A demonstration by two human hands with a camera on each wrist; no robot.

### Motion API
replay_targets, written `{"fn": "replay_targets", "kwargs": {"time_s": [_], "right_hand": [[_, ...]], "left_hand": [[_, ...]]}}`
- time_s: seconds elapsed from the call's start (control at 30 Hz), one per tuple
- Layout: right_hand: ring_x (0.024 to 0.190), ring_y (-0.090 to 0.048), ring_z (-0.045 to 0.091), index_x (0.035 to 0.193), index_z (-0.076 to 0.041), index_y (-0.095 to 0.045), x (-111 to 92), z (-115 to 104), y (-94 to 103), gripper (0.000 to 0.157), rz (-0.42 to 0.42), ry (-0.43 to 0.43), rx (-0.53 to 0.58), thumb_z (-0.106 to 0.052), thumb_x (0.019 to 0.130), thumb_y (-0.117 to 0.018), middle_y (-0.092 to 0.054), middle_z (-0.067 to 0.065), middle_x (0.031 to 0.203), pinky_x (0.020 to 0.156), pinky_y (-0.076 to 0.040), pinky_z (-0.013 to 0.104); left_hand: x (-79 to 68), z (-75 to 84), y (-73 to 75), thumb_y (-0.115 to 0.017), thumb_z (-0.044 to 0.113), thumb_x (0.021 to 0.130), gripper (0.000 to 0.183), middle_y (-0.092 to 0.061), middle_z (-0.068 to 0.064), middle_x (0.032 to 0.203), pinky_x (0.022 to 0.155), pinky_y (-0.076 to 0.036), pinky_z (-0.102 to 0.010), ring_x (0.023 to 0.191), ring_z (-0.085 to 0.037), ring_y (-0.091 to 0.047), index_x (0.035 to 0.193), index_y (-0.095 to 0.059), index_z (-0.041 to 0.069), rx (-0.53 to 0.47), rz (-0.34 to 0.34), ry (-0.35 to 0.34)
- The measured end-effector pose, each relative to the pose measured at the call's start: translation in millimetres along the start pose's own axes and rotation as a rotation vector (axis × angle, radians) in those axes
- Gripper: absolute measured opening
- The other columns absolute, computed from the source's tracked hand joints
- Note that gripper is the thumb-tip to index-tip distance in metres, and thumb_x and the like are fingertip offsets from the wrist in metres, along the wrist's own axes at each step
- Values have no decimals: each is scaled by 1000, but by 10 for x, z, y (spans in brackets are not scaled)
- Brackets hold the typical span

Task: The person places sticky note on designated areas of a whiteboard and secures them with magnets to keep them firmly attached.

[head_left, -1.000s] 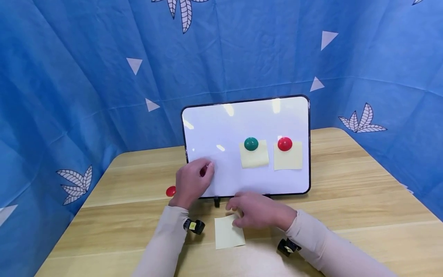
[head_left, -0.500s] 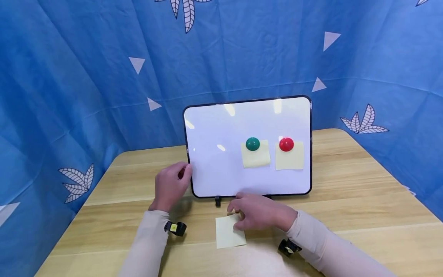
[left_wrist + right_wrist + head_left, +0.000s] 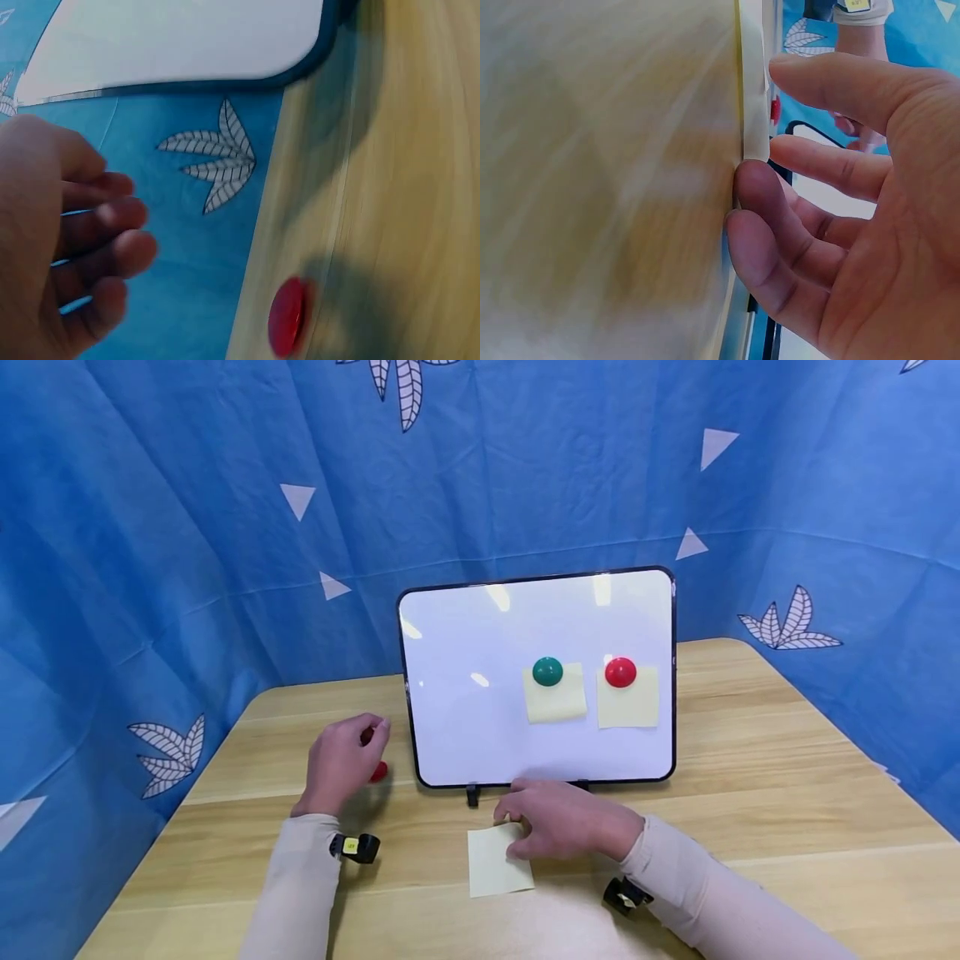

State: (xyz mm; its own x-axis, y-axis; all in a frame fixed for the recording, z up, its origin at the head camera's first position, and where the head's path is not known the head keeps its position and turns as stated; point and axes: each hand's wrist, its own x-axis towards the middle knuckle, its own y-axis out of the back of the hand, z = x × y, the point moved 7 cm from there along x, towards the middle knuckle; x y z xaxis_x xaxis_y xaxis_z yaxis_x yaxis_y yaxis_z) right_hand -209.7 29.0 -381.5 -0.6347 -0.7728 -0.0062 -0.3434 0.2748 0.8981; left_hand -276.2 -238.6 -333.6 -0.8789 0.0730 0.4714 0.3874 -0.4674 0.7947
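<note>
A pale yellow sticky note [image 3: 495, 864] lies on the table before the whiteboard. My right hand [image 3: 558, 817] rests over its right part, thumb and index fingertip touching it or very near it; the other fingertips reach down to the tabletop. In the right wrist view the note [image 3: 755, 97] appears edge-on beside those fingertips. My left hand [image 3: 343, 762] is above the table, left of the whiteboard, fingers loosely curled with nothing visible between them. A red round magnet [image 3: 378, 772] lies on the table just beside it; the left wrist view shows this magnet [image 3: 286, 316] apart from the fingers.
The whiteboard [image 3: 480, 735] stands upright on small black feet [image 3: 472, 796]. On it, a green magnet [image 3: 547, 672] holds one sticky note [image 3: 557, 704], and a red magnet [image 3: 620, 672] holds another [image 3: 628, 708]. A blue patterned curtain [image 3: 525, 468] hangs behind the table [image 3: 757, 777].
My left hand has moved left, away from the front of the whiteboard, to beside the red magnet on the table. My right hand has stayed at the sticky note.
</note>
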Motion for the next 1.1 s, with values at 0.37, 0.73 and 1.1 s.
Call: {"fn": "replay_targets", "kwargs": {"time_s": [0.37, 0.73, 1.1], "right_hand": [[81, -49, 3, 102, -19, -72, 12, 23, -2, 24, -9, 8, 0, -29, 83, -81, -54, -11, 88, 73, -46, 22], [80, -48, 5, 90, -23, -67, 17, 44, -14, 18, 5, -11, 4, -26, 81, -82, -53, -11, 87, 70, -44, 22], [80, -48, 6, 92, -23, -64, 20, 46, -5, 19, 1, -12, 17, -22, 83, -81, -54, -12, 85, 70, -44, 24]], "left_hand": [[-76, -392, -120, -58, 30, 101, 25, -70, -2, 91, 65, -46, -35, 77, -21, -58, 112, -72, 13, 0, -333, 216], [-133, -567, -291, -65, 31, 98, 34, -65, -12, 113, 77, -52, -42, 94, -27, -58, 121, -69, 7, -24, -446, 291], [-166, -581, -316, -68, 36, 95, 41, -64, -13, 113, 79, -51, -43, 93, -27, -58, 123, -67, 6, -49, -473, 314]]}}
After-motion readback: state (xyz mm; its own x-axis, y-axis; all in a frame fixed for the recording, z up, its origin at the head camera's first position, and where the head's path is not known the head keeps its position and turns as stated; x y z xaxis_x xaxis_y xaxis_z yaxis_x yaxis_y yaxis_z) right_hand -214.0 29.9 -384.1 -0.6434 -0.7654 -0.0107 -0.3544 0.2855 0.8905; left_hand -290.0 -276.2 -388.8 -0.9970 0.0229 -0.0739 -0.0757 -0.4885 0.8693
